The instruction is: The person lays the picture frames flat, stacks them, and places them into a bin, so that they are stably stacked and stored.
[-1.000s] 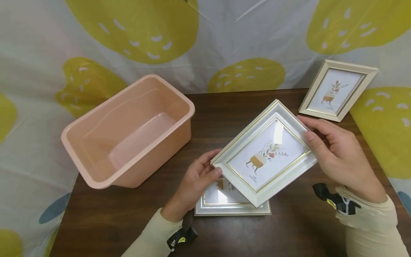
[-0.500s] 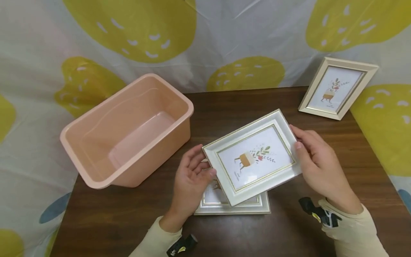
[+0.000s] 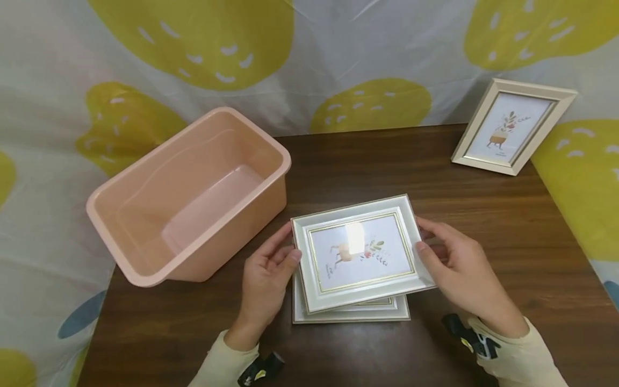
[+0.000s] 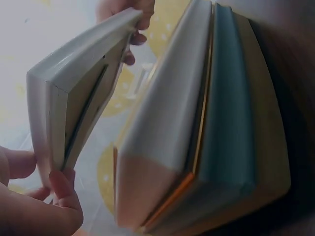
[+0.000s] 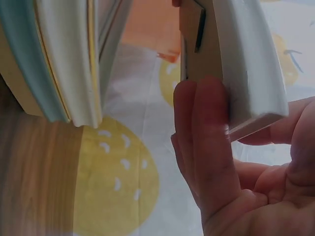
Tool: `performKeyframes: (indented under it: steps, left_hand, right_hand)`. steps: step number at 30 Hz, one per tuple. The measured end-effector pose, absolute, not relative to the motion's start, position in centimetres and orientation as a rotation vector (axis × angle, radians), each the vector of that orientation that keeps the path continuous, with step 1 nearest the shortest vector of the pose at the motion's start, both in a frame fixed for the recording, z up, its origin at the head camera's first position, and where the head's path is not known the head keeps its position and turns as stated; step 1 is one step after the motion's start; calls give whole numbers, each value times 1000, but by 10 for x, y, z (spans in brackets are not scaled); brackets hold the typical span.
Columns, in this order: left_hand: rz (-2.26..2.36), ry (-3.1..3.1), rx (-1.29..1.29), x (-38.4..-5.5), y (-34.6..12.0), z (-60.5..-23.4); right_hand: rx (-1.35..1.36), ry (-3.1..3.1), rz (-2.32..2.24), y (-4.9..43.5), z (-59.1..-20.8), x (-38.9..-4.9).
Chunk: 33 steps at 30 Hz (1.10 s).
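Observation:
Both hands hold a white picture frame [image 3: 319, 301] with a gold inner border and a plant print, slightly tilted over a stack of frames [image 3: 350, 318]. My left hand [image 3: 263, 285] pinches its left short edge, thumb on the front. On the opposite short edge my right hand [image 3: 461, 274] grips with the thumb in front and fingers behind. The held frame's brown backing [image 5: 199, 49] shows in the right wrist view. In the left wrist view the stack beneath has a white frame [image 4: 165, 98], a blue-green frame [image 4: 226, 98] and a tan layer [image 4: 263, 113], apart from the held frame.
A pink plastic tub [image 3: 232, 226] stands to the left on the dark wooden table [image 3: 367, 161], with nothing visible inside. At the back right a cream picture frame [image 3: 524, 156] leans upright against the patterned cloth [image 3: 367, 43].
The held frame has come down and left and turned clockwise to lie nearly level over the stack. Both hands moved with it, the right one inward and lower.

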<state>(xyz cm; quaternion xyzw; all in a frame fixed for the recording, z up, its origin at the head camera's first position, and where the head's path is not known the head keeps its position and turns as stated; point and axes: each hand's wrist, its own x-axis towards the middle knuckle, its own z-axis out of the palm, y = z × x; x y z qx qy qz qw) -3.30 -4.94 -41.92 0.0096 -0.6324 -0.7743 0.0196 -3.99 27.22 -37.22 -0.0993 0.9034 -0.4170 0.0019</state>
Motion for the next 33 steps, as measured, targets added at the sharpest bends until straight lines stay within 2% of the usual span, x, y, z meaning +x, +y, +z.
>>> performKeyframes:
  steps: [16,33]
  left_hand:
    - [-2121,-2396,-49,-29,-71,-427]
    - [-1799,-2483,-74,-27,-64,-433]
  right_hand:
    - [-280,2790,-1141,273,-392,-24]
    - [-336,2851,-1031,269,-404,-21]
